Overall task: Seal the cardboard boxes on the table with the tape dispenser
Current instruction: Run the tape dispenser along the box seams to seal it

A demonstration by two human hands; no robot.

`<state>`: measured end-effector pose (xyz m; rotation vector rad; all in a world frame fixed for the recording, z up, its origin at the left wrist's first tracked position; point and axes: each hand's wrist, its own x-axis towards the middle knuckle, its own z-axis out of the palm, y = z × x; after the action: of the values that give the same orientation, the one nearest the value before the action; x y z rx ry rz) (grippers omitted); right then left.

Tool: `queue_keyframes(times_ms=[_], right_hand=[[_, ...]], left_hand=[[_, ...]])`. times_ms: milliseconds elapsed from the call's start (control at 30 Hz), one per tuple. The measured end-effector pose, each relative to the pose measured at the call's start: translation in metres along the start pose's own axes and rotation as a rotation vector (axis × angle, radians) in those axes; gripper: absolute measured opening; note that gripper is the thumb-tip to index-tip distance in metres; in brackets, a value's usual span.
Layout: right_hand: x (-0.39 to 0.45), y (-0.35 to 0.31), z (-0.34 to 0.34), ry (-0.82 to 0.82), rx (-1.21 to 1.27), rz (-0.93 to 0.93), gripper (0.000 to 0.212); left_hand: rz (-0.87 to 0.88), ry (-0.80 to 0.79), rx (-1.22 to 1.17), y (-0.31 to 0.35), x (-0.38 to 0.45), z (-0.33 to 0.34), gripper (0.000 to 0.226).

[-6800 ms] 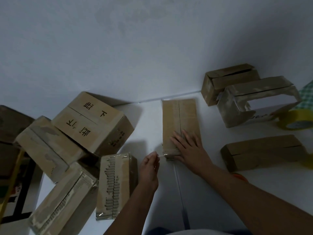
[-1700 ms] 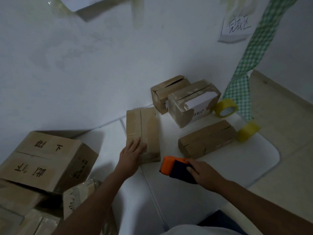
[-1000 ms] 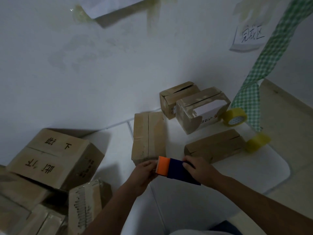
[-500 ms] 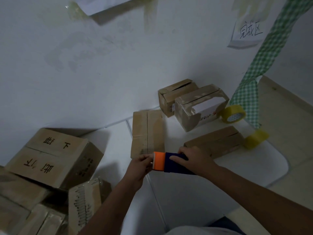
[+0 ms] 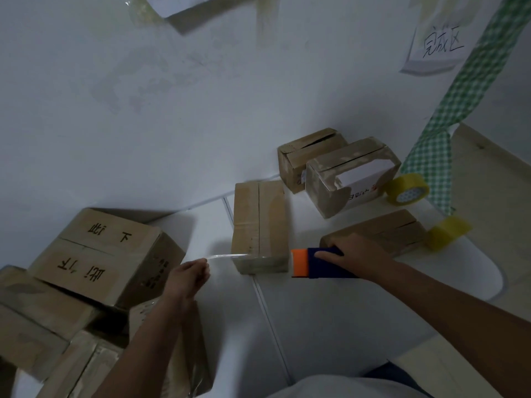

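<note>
- The landmark is the narrow cardboard box (image 5: 260,225) lying lengthwise near the middle of the white table (image 5: 330,320), its two top flaps meeting in a seam that runs away from the person.
- The right hand (image 5: 352,254) is wrapped around the blue handle of the tape dispenser (image 5: 313,263), whose orange head sits just at the box's near right corner. Holding it low there seems meant to keep the tape level with the box's near end.
- The left hand (image 5: 191,275), to the near left of the box, pinches the free end of a clear strip of tape (image 5: 227,256). The strip stretches across the box's near end, pulled taut, probably so it goes down without wrinkles.
- I judge the step in hand to be drawing out tape before laying it; whether the strip already sticks to the cardboard cannot be told.
- Beyond the box to the right stand two more boxes (image 5: 310,156) (image 5: 350,176), the nearer one with a white label; a long flat box (image 5: 382,231) lies behind the right hand.
- Two yellowish tape rolls (image 5: 406,189) (image 5: 448,232) lie further right of that.
- Left of the landmark box, a pile of larger boxes (image 5: 94,251) with printed characters leans together.
</note>
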<state>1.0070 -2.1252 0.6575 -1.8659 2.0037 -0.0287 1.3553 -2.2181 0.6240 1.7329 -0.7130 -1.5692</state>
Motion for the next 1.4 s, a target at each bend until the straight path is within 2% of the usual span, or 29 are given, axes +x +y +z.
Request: queue_keyframes(times_ms=[100,200,400,600,833,967,1067,1167,1267,1400], right_hand=[[0.003,-0.004,-0.003,0.026,-0.017,0.046,0.043],[0.004,-0.008,-0.005,0.05,-0.006,0.09,0.047],[0.015,-0.012,-0.004,0.056,-0.103,0.14,0.057],[0.028,-0.011,0.0,0.049,-0.152,0.153,0.065],[0.041,-0.019,0.0,-0.012,-0.213,0.132,0.059],[0.045,-0.023,0.0,-0.014,-0.237,0.123,0.059],[0.045,-0.025,0.004,-0.028,-0.232,0.156,0.061],[0.041,-0.033,0.01,-0.054,-0.216,0.181,0.06],[0.037,-0.046,0.019,-0.047,-0.196,0.183,0.062],[0.035,-0.055,0.033,-0.055,-0.125,0.193,0.06]], left_hand=[[-0.029,-0.034,0.038,-0.004,0.0,0.007,0.006],[0.036,0.033,0.075,-0.012,0.007,0.013,0.016],[0.058,0.08,0.07,-0.015,0.014,0.021,0.013],[0.044,0.091,0.076,-0.013,0.021,0.021,0.014],[0.027,0.113,0.117,-0.018,0.034,0.021,0.021],[0.057,0.079,0.248,-0.021,0.04,0.025,0.02],[0.076,0.021,0.468,-0.019,0.043,0.033,0.043],[0.147,0.075,0.62,-0.014,0.047,0.037,0.07],[0.203,0.08,0.691,-0.004,0.055,0.031,0.074],[0.148,0.026,0.657,0.01,0.065,0.023,0.074]])
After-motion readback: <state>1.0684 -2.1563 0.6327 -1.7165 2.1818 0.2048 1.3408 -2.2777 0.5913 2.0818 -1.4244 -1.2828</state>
